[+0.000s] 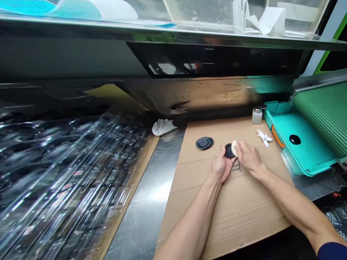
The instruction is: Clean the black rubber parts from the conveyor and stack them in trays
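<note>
Bare forearms [189,220], hands [248,157] over cardboard [249,213], steel bench [146,195], green conveyor [325,104]

Both arms extend over the desk [141,202] from its near edge and converge toward the far edge. The left forearm [193,220] runs forward and slightly right. The left hand [220,167] is turned palm inward, thumb [222,149] extended toward the far edge, fingers curled in a grip. The right forearm [287,196] angles forward and left from a bent elbow. The right hand [248,157] is back uppermost, fingers bunched in a pinch, just beside the left hand.
</note>
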Available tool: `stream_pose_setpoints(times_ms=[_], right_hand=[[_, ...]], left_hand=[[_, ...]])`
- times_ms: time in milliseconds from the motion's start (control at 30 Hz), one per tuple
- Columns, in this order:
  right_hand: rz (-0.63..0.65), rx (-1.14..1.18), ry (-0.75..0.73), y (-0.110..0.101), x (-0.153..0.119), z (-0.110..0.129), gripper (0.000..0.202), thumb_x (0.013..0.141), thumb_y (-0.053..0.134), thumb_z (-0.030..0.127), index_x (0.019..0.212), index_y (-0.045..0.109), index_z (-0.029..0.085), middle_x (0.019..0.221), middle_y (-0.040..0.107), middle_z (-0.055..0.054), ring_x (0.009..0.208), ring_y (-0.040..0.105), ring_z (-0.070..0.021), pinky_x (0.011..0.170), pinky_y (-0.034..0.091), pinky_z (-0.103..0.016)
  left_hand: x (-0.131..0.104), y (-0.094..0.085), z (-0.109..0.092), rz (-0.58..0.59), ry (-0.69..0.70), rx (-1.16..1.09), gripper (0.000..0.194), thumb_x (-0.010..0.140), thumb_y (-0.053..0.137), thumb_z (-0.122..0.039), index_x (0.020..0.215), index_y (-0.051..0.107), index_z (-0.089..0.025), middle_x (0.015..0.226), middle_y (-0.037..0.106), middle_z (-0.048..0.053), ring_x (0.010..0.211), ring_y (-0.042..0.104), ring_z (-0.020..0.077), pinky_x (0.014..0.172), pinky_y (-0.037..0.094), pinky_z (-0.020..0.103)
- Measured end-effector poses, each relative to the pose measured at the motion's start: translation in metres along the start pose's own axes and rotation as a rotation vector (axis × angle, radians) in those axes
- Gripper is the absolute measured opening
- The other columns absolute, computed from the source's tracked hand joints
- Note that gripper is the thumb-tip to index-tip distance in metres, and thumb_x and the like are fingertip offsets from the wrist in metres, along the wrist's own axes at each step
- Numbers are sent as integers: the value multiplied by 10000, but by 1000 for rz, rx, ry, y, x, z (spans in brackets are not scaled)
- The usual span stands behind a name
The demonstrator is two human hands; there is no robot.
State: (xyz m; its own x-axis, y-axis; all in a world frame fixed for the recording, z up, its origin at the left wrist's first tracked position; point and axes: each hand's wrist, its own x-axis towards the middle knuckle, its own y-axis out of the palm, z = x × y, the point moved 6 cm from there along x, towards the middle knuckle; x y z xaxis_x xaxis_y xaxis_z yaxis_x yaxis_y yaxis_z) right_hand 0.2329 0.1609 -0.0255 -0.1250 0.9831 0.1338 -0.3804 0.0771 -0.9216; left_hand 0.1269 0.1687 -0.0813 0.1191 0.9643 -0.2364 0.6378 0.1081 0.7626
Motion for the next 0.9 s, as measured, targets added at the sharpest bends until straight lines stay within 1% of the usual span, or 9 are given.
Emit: stream_pose_setpoints(times_ms=[133,233,367,433,467,633,767,833,900], right_hand=[[14,19,-16,7,-4,-2,285,1062,414,413,1216,608,271,989,748,-37,833,674,-212,667,383,-260],[-6,-10,25,4,1,-18,274,1059,435,420,1171,644,283,959,744,-23,818,653,-204,697,396,-270],[-312,-111,29,-30,13,-52,339,1063,421,397,1071,724,245,1160,697,-101,1075,571,-253,934,402,-358],[-457,-170,55,-43,17,-70,316,1034,469,361,1196,708,233,1310,626,-145,1174,510,-301,993,384,-435],[-469,-193,87,-44,20,-78,330,1016,490,337,1255,686,221,1311,620,-164,1179,506,-316,987,390,-453],[-194,-173,156,-23,36,-98,332,1004,470,323,1134,720,148,1049,703,-178,1034,619,-291,931,436,-380],[-260,101,127,-35,34,-89,352,975,461,297,1204,681,145,1135,714,-152,1070,640,-270,932,457,-342],[-280,296,145,-43,31,-82,390,968,441,304,1242,655,128,1086,727,-136,990,666,-248,862,487,-324],[-213,472,131,-45,27,-67,402,968,428,334,1232,654,132,957,733,-99,845,676,-222,750,497,-304]], left_hand=[[0,-1,0,-8,-61,-1,346,1032,478,-364,1097,698,-104,1219,720,174,1214,656,273,1074,517,457],[0,-4,-13,-30,-42,-5,317,1039,458,-332,1118,674,-113,1173,724,174,1159,681,256,1027,545,430],[-2,-5,-40,-61,48,-43,293,1025,491,-408,1209,614,-216,1090,725,132,944,725,210,809,599,341],[-6,-2,-45,-50,-21,-80,332,1022,457,-494,1122,624,-225,995,719,119,793,704,177,643,570,257],[-8,-1,-44,-43,-90,-99,397,1021,418,-538,1053,631,-205,950,711,124,719,678,161,560,534,219],[-16,3,-34,3,-414,-188,728,986,226,-694,883,636,-101,758,644,134,434,457,78,298,295,154],[-17,0,-32,0,-479,-221,792,972,211,-716,960,657,-61,728,643,138,406,445,78,290,288,164],[-18,1,-32,-12,-497,-212,815,967,210,-726,999,659,-47,757,670,162,404,453,79,293,292,168],[-17,2,-30,-31,-507,-185,823,966,204,-730,1008,658,-45,781,692,181,401,462,82,293,296,174]])
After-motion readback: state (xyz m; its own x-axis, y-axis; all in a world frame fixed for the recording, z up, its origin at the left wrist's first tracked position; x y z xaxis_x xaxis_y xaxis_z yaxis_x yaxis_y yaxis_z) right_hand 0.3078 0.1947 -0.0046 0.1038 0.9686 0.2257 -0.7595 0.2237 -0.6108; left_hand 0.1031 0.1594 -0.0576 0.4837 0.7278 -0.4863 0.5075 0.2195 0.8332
